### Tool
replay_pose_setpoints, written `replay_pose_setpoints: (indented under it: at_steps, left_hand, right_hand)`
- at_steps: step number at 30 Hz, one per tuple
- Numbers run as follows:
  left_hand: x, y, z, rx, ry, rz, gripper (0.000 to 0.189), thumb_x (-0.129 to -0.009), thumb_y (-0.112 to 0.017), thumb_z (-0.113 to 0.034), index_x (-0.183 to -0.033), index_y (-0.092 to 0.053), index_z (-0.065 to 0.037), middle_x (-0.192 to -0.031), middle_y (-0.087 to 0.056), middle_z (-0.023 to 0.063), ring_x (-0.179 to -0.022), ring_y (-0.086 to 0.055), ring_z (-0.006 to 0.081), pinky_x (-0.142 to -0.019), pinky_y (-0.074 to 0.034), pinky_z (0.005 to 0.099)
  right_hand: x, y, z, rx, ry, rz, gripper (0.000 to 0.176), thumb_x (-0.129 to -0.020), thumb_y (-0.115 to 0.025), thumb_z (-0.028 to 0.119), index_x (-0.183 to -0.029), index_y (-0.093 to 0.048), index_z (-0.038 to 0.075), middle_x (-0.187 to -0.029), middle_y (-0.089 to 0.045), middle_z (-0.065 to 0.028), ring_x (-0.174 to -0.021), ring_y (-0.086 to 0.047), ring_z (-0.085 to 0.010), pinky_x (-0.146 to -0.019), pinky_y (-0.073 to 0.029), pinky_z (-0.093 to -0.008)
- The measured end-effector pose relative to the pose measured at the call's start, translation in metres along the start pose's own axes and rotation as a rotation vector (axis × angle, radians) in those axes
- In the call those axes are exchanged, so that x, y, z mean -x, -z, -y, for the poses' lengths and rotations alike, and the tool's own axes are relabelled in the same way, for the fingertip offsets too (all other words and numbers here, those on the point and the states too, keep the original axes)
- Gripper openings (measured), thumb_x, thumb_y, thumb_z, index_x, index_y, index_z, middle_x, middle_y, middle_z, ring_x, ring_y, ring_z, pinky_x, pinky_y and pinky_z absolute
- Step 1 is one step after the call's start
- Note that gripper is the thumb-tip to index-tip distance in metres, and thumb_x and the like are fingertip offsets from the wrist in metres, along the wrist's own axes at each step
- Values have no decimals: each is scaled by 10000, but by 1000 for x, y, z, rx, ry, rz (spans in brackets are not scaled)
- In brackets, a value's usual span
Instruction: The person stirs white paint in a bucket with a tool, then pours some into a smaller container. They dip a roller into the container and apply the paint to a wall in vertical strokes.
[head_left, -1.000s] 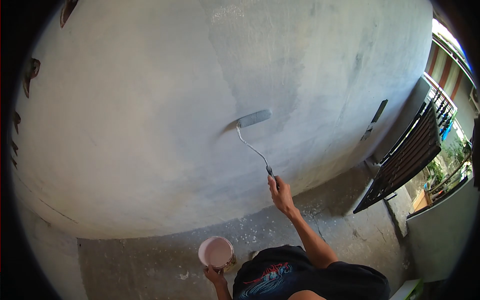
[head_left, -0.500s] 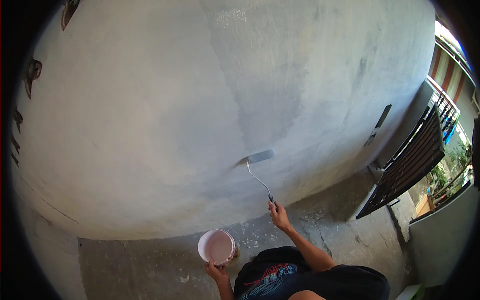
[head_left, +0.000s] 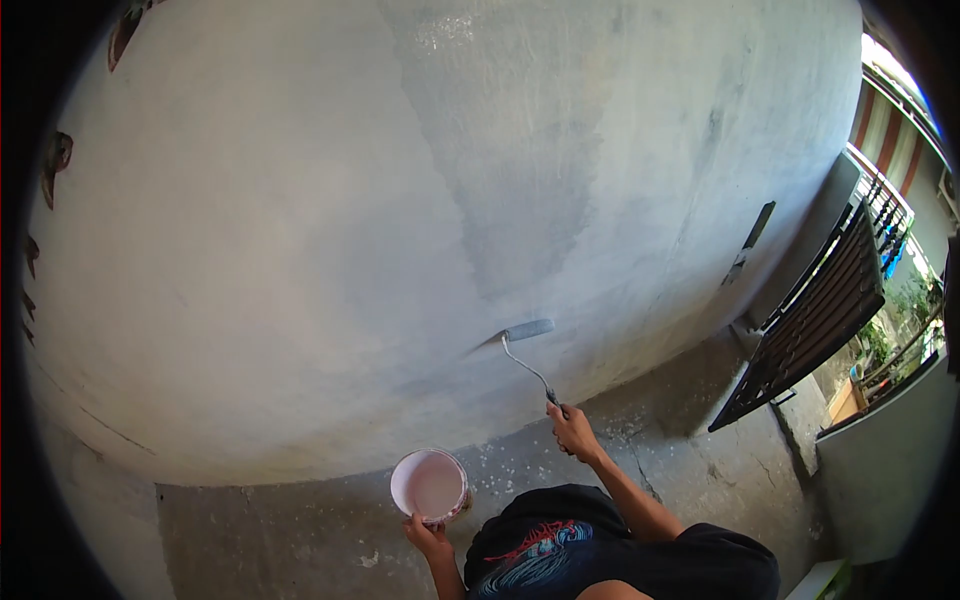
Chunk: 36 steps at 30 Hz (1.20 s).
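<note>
My right hand (head_left: 574,432) is closed round the dark handle of a paint roller (head_left: 528,330). Its grey sleeve lies against the pale wall (head_left: 330,250), low down and below a darker damp-looking patch. A thin bent wire frame joins sleeve and handle. Lower left, my left hand (head_left: 430,540) grips the near rim of a white bucket (head_left: 402,484). Pale paint shows inside, and the bucket's outer side is stained. The fingers on the outside of the bucket are partly hidden.
Concrete floor (head_left: 270,540) with white splatters runs along the wall's foot. At right, a dark slatted metal gate (head_left: 810,325) leans outward near a low grey wall (head_left: 890,470). A dark slot (head_left: 760,225) marks the wall, and brown decorations line its left edge.
The roller and my right hand have moved down and slightly right along the wall. The bucket is still in my left hand, and the view has shifted slightly.
</note>
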<state>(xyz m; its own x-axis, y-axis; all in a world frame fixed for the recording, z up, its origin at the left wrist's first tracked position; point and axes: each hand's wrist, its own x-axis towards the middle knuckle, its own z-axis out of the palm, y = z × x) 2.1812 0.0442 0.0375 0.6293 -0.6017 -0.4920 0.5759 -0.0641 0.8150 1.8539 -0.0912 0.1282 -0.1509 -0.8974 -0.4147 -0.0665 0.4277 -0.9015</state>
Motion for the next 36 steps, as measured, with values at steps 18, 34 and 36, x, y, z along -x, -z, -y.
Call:
replay_pose_setpoints:
  at_steps: [18, 34, 36]
  left_hand:
    - [3, -15, 3, -38, 67, 33, 249, -791, -567, -187, -998, -462, -95, -1049, -540, 106, -895, -582, 214, -701, -500, 359]
    - [-24, 6, 3, -99, 38, 71, 239, -811, -568, -222, -1020, -477, -150, -954, -515, 55, -829, -530, 168, -704, -462, 335]
    - [-43, 30, 21, -502, -457, 302, 338, -783, -602, -198, -1058, -456, -68, -1089, -450, 115, -990, -523, 240, -768, -474, 371]
  right_hand:
    - [-3, 7, 36, 141, 304, -191, 478, -978, -501, 434, -890, -564, -32, -574, -473, -110, -536, -446, -182, -528, -366, -385]
    - [25, 38, 58, 249, 425, -358, 457, -961, -559, 393, -854, -570, -52, -543, -448, -110, -498, -396, -164, -492, -340, -371]
    - [28, 49, 76, 230, 448, -395, 448, -959, -568, 380, -855, -567, -56, -530, -435, -112, -491, -388, -165, -486, -334, -371]
